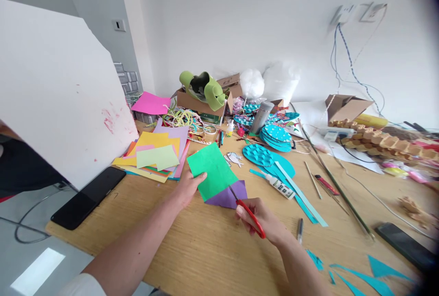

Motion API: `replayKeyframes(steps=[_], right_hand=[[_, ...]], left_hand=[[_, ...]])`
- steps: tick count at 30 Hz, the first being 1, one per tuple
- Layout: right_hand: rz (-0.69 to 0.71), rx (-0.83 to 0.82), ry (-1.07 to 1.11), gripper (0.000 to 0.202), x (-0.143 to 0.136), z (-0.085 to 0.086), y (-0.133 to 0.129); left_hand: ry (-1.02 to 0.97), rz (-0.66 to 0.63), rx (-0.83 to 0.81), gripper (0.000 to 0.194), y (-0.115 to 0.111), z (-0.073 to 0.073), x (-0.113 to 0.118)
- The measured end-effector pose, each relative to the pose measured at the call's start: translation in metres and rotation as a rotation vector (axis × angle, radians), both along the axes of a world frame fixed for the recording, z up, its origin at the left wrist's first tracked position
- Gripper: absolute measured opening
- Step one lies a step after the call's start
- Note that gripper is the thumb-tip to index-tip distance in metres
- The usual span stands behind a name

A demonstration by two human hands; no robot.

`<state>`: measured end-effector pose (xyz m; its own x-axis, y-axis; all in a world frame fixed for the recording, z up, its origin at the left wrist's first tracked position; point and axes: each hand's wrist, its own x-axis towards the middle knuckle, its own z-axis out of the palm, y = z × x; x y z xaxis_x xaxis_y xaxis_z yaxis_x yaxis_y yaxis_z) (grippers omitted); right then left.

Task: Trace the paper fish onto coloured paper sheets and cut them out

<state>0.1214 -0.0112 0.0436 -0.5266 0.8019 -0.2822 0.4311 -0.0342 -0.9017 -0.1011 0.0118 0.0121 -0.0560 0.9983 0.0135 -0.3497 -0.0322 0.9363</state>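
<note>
My left hand [190,187] pinches the left edge of a green sheet of paper [213,168], thumb on top and fingers hidden beneath. In my right hand [262,218] is a pair of scissors [252,219] with red handles. The visible blade meets the green sheet near its lower right edge; whether it has cut in I cannot tell. Below the green sheet a purple piece of paper [231,196] shows, lying at least partly under it. A fish-shaped paper cutout [234,158] lies just beyond the green sheet.
Stacked coloured papers [159,145] lie to the left, near a black phone [89,198] and a white board [58,90]. To the right are a glue bottle [280,187], blue paper strips [302,195], a pen [300,231], a long stick [339,184] and blue scraps [363,278]. A grey flask [262,117] stands behind.
</note>
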Motion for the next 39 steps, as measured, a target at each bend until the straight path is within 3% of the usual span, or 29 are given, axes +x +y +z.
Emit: replayKeyframes(steps=[15, 25, 32, 35, 39], right_hand=[[0.004, 0.007, -0.023, 0.057, -0.008, -0.008, 0.000], [0.004, 0.025, -0.057, 0.056, -0.007, -0.010, 0.002], [0.092, -0.030, -0.080, 0.052, 0.006, -0.005, 0.002], [0.058, -0.036, -0.040, 0.055, 0.008, 0.000, 0.002], [0.018, -0.035, -0.030, 0.057, 0.004, 0.001, 0.002]], left_hand=[[0.032, -0.195, -0.037, 0.060, -0.010, 0.000, 0.007], [0.038, -0.174, -0.039, 0.055, -0.011, 0.001, 0.009], [0.095, -0.086, -0.049, 0.052, -0.005, -0.002, 0.004], [0.125, -0.044, -0.051, 0.051, -0.005, -0.001, 0.003], [0.154, -0.084, -0.059, 0.048, -0.007, -0.001, 0.004]])
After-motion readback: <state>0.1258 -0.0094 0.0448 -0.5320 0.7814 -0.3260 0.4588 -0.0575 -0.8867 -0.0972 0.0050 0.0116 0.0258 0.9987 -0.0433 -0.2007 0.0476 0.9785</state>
